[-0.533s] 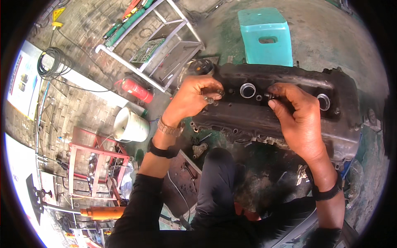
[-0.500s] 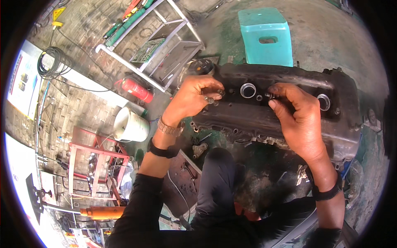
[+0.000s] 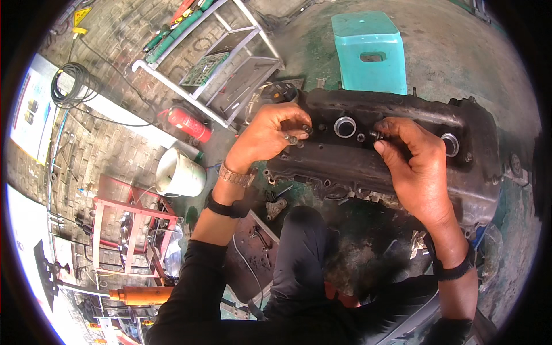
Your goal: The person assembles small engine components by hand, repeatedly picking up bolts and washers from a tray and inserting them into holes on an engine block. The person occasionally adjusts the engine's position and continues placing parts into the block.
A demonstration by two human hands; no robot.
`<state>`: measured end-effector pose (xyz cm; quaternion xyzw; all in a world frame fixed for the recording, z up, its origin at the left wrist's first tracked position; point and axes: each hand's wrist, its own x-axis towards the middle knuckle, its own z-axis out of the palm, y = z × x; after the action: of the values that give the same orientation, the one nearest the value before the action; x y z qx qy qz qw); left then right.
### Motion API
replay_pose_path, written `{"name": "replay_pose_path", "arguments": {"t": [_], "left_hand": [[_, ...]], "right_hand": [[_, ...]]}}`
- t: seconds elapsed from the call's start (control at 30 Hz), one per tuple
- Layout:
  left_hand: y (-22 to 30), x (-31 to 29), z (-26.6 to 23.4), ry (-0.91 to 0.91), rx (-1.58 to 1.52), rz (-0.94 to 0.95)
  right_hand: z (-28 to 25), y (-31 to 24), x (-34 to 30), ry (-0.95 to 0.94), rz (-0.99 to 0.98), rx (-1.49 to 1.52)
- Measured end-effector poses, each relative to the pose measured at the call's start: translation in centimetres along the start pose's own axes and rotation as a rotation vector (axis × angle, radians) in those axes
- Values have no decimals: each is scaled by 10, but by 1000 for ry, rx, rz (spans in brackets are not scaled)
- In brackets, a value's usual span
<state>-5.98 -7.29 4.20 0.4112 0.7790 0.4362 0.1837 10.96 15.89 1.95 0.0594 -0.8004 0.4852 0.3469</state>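
Note:
A dark, greasy engine valve cover lies in front of me, with metal-rimmed round openings along its recessed middle. Over its left end, my left hand is curled around several small bolts, whose heads stick out at the fingertips. My right hand pinches a single small bolt between thumb and fingers, just above the cover. That bolt is between the left metal ring and the right metal ring. A small round fitting sits in the cover beside the left ring.
Beyond the cover stands a turquoise plastic stool. To the left are a metal shelf cart, a red fire extinguisher, a white bucket and a red metal frame. A metal bracket lies below the cover's left end.
Both hands keep nearly the same positions and the same grips on the bolts. Only a slight shift of the whole view shows.

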Motion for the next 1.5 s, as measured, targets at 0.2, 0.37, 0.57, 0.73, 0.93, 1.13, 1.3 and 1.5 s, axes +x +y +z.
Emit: {"name": "replay_pose_path", "arguments": {"t": [0.2, 0.37, 0.57, 0.73, 0.93, 1.13, 1.3, 1.5], "left_hand": [[-5, -5, 3, 63, -65, 37], [-6, -5, 3, 86, -19, 69], [-6, -3, 2, 85, 81, 125], [-12, 3, -1, 89, 288, 249], [-23, -11, -1, 241, 89, 170], [-76, -84, -42, 642, -152, 104], [-171, -202, -63, 856, -45, -259], [-301, -364, 16, 1173, -56, -797]], "right_hand": [[1, -2, 1, 3, -24, -16], [0, -4, 1, -17, 32, -2], [3, -4, 1, -6, 28, -53], [0, 1, -2, -39, 67, -126], [-3, 29, -5, 7, 202, -100], [-20, 43, -9, -55, 156, -242], [-36, 53, -9, -52, 220, -251], [-78, 71, -8, -285, 3, -720]]}}
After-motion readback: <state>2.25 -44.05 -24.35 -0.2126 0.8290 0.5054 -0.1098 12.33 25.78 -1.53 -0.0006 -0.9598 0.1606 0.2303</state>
